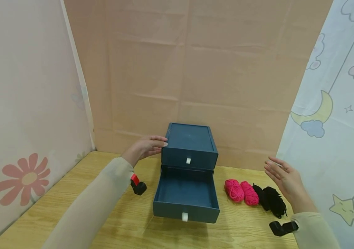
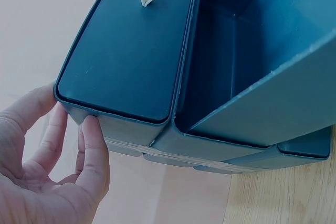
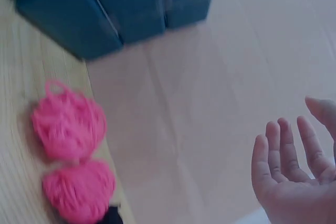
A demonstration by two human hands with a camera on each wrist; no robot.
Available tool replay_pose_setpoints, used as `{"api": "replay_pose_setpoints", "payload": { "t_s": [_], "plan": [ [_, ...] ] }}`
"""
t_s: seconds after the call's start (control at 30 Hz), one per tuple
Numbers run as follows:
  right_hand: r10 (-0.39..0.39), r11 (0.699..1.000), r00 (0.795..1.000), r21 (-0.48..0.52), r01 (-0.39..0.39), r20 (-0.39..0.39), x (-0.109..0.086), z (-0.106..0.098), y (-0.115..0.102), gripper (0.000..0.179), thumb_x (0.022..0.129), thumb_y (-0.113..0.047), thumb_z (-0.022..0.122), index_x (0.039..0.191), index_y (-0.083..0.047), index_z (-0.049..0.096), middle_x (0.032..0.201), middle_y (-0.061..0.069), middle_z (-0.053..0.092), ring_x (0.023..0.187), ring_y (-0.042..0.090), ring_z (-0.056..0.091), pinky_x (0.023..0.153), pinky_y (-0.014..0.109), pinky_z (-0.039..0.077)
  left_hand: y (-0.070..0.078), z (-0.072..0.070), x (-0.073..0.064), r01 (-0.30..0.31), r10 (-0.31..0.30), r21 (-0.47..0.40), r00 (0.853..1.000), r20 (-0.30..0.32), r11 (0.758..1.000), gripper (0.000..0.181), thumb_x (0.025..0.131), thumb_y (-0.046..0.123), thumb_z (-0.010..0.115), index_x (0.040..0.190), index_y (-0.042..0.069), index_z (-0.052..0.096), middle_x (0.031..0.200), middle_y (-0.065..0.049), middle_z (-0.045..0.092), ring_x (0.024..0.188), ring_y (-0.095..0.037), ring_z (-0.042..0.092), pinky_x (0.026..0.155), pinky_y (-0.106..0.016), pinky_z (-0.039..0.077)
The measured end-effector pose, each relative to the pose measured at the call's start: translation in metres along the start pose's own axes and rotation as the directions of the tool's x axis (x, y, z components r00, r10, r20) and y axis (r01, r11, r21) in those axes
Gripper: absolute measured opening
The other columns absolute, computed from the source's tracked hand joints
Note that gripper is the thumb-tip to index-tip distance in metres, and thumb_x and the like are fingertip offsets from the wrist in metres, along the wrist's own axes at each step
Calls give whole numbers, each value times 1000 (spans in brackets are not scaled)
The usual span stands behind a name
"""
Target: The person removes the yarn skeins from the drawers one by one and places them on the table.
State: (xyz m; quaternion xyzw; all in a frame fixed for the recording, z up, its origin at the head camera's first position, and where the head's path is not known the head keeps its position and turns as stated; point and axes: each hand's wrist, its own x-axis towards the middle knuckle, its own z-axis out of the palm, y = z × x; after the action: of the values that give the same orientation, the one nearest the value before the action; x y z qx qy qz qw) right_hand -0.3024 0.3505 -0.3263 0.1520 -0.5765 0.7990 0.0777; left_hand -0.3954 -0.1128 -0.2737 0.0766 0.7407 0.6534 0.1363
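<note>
A dark blue drawer unit (image 1: 190, 136) stands on the table against the back sheet. Its top drawer (image 1: 177, 157), with a small white pull tab, is closed. The drawer below (image 1: 186, 192) is pulled out, its bare floor showing; it hides the lowest tier in the head view. My left hand (image 1: 147, 147) touches the unit's upper left side near the front corner, fingertips on the edge in the left wrist view. My right hand (image 1: 284, 178) is raised in the air with relaxed fingers, above and beside two pink yarn bundles (image 1: 234, 190) and black yarn (image 1: 274, 202).
The wooden table (image 1: 124, 218) runs up to a tan backdrop (image 1: 139, 69). A floral sheet (image 1: 29, 103) hangs on the left, and a sheet with moon and star prints (image 1: 347, 148) on the right. Black wrist mounts (image 1: 284, 228) are on both sleeves.
</note>
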Motion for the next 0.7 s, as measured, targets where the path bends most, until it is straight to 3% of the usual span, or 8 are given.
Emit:
{"api": "replay_pose_setpoints", "payload": {
  "t_s": [0.17, 0.3, 0.43, 0.6, 0.7],
  "plan": [
    [-49, 988, 996, -145, 60, 79, -2, 50, 2, 28, 95, -1, 46, 119, -11, 56, 108, 0, 63, 97, 10, 63, 85, 24, 49, 0, 0, 1, 8, -8, -25, 1000, -4, 1000, 35, 88, 15, 64, 122, 7, 58, 123, -10, 54, 101, -20, 57, 95, -33, 45],
    [-37, 949, 994, -309, 68, 106, -7, 88, 2, 25, 95, -6, 49, 119, -12, 56, 107, -2, 62, 96, 9, 62, 84, 22, 50, 0, 1, 3, 14, -14, -47, 1000, -7, 999, 35, 87, 14, 64, 122, 7, 58, 121, -10, 54, 98, -20, 57, 96, -34, 44],
    [-7, 914, 990, -401, 65, 143, -15, 118, 4, 22, 95, -9, 52, 116, -9, 57, 104, -1, 62, 93, 12, 63, 82, 24, 51, 0, 1, 3, 7, -7, -28, 1000, -8, 1000, 35, 87, 15, 65, 121, 7, 59, 121, -10, 55, 99, -20, 58, 96, -34, 44],
    [76, 888, 984, -461, 6, 160, -27, 146, 10, 23, 94, -15, 55, 114, -5, 57, 103, 6, 63, 91, 17, 63, 81, 27, 53, -1, 0, 2, -1, 1, -4, 1000, -12, 1000, 36, 87, 17, 65, 121, 9, 59, 121, -9, 55, 100, -20, 58, 94, -32, 46],
    [134, 874, 970, -486, -18, 205, -35, 159, 14, 23, 94, -17, 55, 114, -6, 58, 104, 7, 63, 91, 20, 63, 77, 26, 53, -1, 0, 1, -3, 3, 9, 1000, -15, 1000, 35, 87, 17, 65, 121, 10, 59, 120, -9, 56, 99, -20, 59, 92, -31, 47]
  ]
}}
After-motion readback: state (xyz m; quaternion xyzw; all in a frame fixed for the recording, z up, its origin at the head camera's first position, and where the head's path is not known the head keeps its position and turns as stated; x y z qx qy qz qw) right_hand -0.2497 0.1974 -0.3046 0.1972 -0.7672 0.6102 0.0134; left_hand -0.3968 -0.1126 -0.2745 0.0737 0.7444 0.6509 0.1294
